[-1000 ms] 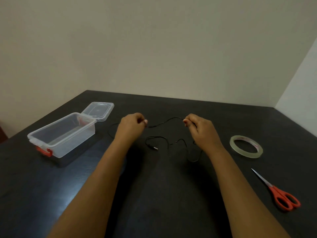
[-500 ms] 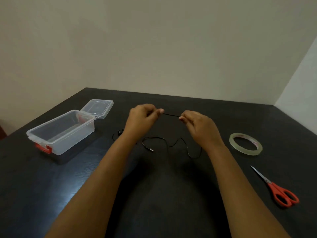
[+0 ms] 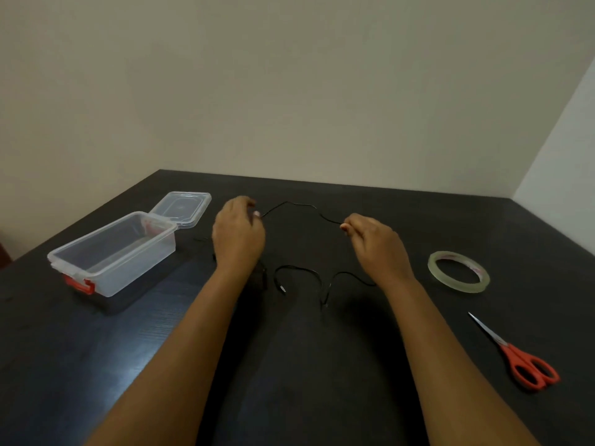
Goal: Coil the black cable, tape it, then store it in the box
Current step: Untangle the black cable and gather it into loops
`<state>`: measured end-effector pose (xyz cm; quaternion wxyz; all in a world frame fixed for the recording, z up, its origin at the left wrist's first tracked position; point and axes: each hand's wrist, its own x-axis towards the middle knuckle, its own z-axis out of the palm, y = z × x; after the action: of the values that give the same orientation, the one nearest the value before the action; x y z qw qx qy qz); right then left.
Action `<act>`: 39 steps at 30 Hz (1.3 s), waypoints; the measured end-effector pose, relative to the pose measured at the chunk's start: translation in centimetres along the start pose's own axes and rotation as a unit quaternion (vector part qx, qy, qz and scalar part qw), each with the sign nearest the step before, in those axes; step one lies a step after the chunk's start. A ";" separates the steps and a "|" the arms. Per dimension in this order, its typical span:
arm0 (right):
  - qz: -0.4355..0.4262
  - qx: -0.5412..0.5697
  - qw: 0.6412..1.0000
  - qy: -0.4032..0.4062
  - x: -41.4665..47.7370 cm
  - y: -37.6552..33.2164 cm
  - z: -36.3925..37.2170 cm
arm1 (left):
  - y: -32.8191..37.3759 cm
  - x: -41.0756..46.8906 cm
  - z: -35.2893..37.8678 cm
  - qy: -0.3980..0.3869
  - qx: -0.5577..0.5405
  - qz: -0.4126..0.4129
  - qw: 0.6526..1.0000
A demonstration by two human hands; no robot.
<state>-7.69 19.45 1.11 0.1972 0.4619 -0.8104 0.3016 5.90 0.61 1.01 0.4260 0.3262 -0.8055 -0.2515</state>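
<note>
1. The black cable [image 3: 299, 206] lies on the dark tabletop [image 3: 289, 381] to the right of the clear box [image 3: 111, 255], with one stretch lifted in a shallow arch between the two hands and the rest trailing in loose bends nearer the person – one small plug end rests on the tabletop just beyond the forearms.
2. The left hand [image 3: 238, 236], the one closer to the box, is curled with its fingertips pinched on the cable; whether any loops are gathered inside the palm cannot be told.
3. The right hand [image 3: 376, 246], farther from the box, pinches the cable between thumb and forefinger, the other fingers folded in.
4. Handling, as a judgement: the cable looks thin, very light and limp, yet it keeps small kinks, so loops will likely spring open unless pinned. Best held by a fingertip pinch along its length (not by the plug ends), feeding even loops into one hand.
5. Coiling seems barely begun; most of the cable is still uncoiled.
6. The box stands open, its lid [image 3: 183, 207] hinged back on the side away from the person. The tape roll [image 3: 458, 275] and red-handled scissors [image 3: 521, 358] lie well to the right of the box, beyond the right hand – both untouched.
</note>
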 end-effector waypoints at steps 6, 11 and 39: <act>-0.093 0.012 0.995 -0.015 -0.1 -2.6 0.4 | 4.5 -3.1 2.4 -0.122 -0.054 0.286 0.949; -0.105 0.005 0.994 -0.017 -0.1 -2.2 0.1 | 2.6 -1.6 2.1 -0.111 0.065 0.320 0.939; -0.078 -0.003 0.997 -0.025 -0.1 -1.1 -0.3 | 3.7 -2.3 2.1 -0.142 -0.026 0.228 0.963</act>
<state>-6.62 19.28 1.57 0.2010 0.5303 -0.7777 0.2712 3.94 5.00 1.23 0.3619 0.0836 -0.9039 -0.2121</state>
